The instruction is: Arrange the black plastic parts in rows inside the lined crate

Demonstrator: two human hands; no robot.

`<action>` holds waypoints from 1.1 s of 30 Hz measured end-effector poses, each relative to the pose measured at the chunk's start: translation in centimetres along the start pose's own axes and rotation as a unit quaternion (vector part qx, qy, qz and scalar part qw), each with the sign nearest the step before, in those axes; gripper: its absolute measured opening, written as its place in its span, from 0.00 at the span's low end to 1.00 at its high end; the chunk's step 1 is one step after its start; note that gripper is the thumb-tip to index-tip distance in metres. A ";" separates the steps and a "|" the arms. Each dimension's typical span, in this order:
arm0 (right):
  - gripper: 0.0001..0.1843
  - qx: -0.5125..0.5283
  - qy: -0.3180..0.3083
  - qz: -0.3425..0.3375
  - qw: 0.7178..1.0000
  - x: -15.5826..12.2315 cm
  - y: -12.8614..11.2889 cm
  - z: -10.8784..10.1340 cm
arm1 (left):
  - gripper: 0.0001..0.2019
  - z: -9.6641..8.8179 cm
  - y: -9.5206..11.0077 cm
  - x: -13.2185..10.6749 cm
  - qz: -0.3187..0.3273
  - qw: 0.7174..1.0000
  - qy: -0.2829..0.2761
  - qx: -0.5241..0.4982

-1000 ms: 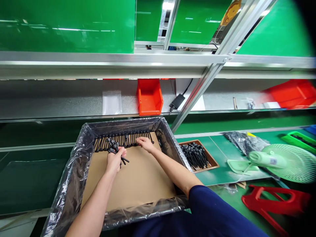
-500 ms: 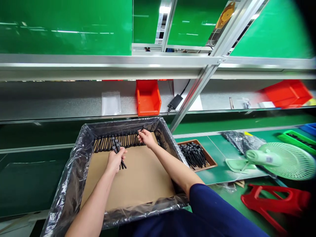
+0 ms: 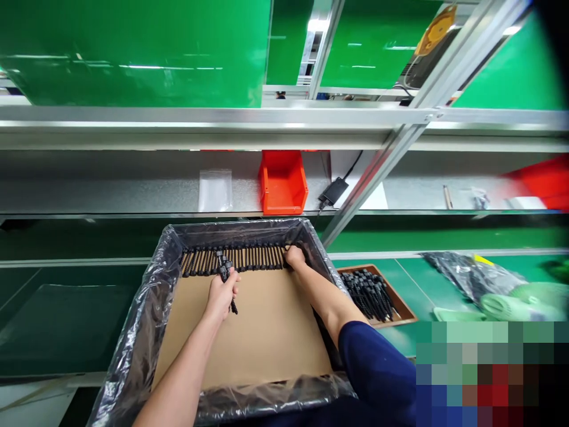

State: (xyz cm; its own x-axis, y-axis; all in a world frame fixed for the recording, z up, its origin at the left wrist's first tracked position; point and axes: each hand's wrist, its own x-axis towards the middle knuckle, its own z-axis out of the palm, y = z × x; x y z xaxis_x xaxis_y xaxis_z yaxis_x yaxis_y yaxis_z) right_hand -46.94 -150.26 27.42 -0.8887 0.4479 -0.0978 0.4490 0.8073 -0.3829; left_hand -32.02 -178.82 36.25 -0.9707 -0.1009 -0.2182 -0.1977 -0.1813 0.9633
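Note:
My left hand (image 3: 222, 293) is closed around a bunch of slim black rod-like parts with thicker heads (image 3: 224, 265), held above a brown cardboard sheet (image 3: 262, 332). The sheet lies in a box lined with dark clear plastic (image 3: 133, 320). Along the box's far side runs a row of similar black rods (image 3: 253, 258), side by side on the cardboard. At the right end of that row is my right hand (image 3: 295, 257), its fingers curled down and closed. Whatever is between those fingertips is hidden.
A brown tray (image 3: 402, 305) heaped with black rods (image 3: 367, 290) stands right of the box. Behind, a shelf carries a clear bag (image 3: 216, 191), a red bin (image 3: 284, 193) and a black adapter (image 3: 334, 191). A slanted metal post (image 3: 360, 198) rises close to the box's far right corner.
My right hand has gone from above the row to its right end, lower down. The left hand still grips its bunch of rods. The whole view has shifted, with the surroundings appearing farther right.

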 end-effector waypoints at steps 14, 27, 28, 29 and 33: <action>0.19 0.008 -0.004 0.007 1.000 -0.5 0.1 0.1 | 0.14 0.0 0.0 0.1 -0.023 1.000 -0.001 -0.014; 0.24 0.519 -0.441 -0.232 0.694 -15.4 -10.0 -2.2 | 0.20 -0.5 -0.2 0.6 0.029 0.999 -0.011 -0.017; 0.23 0.527 -0.431 -0.238 0.693 -16.3 -10.3 -2.4 | 0.20 -0.5 -0.3 0.6 0.040 0.999 -0.026 -0.009; 0.22 0.534 -0.413 -0.236 0.699 -17.0 -10.4 -2.6 | 0.20 -0.5 -0.5 0.6 0.051 0.998 -0.040 -0.002; 0.17 0.567 -0.352 -0.198 0.718 -17.5 -10.1 -3.3 | 0.18 -0.3 -0.8 0.5 0.048 0.997 -0.055 -0.001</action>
State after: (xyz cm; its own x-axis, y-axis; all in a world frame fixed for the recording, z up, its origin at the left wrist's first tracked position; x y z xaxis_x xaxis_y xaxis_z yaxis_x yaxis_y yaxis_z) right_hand -35.64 -165.01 36.03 -0.9318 -0.3573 -0.0633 0.1396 -0.1920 -0.9714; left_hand -32.33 -178.99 35.29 -0.9942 -0.0103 -0.1068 -0.1032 -0.1780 0.9786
